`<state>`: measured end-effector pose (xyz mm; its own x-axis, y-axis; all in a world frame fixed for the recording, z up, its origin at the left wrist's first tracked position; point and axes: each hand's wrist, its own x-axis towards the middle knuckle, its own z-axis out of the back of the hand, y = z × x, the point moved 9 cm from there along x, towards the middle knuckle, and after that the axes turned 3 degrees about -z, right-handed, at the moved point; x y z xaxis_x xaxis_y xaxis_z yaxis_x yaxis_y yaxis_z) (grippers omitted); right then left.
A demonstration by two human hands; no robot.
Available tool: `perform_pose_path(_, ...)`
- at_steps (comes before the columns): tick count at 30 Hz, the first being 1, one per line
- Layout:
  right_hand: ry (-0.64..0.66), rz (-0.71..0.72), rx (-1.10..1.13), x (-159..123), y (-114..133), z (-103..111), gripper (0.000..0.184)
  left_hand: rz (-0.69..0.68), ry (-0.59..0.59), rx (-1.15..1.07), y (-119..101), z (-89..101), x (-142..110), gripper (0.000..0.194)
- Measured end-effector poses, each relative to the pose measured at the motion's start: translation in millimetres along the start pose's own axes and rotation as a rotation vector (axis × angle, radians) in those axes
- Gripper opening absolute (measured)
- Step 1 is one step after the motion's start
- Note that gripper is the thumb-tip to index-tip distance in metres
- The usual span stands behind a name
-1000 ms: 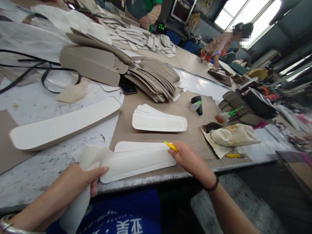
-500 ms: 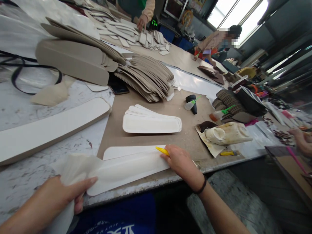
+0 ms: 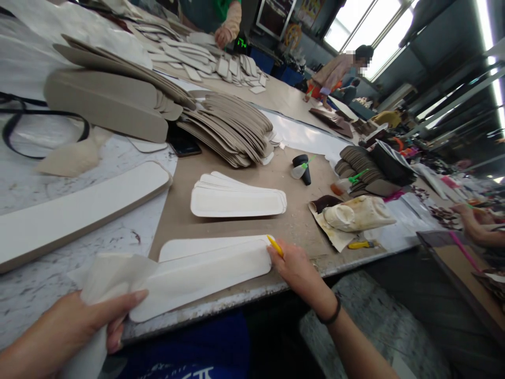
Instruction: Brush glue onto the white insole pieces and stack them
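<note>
A long white padded strip (image 3: 205, 279) lies along the near table edge, on top of a second white strip (image 3: 197, 246). My left hand (image 3: 74, 331) is closed on the strip's left end together with a thin white sheet (image 3: 106, 273) that peels up from it. My right hand (image 3: 295, 271) is closed on a small yellow tool (image 3: 275, 246), whose tip touches the strip's right end. A blue garment with white characters shows below the table edge.
A stack of white strips (image 3: 236, 197) lies just beyond. Further back are piles of tan pieces (image 3: 232, 126), a big tan pad (image 3: 106, 105), a long white board (image 3: 79, 208), glue bottles (image 3: 300, 168) and a crusted container (image 3: 359, 213). Other people work at the far end and right.
The view has shifted, so things sit lower left in frame. My right hand with the yellow tool stays at the strip's right end; my left hand keeps its hold on the sheet.
</note>
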<state>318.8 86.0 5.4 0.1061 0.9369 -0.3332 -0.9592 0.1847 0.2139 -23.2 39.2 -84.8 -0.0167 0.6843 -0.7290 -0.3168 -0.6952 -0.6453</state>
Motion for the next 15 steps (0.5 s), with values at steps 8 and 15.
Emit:
perform_pose_path(8,0.213,-0.06,0.914,-10,-2,-13,0.041,-0.023,0.133,-0.123,-11,6.3,-16,0.048)
perform_pose_path(15,0.399,-0.115,1.422,-12,8,-30,0.057,0.026,0.27,-0.426,-2,2.9,-4,0.045)
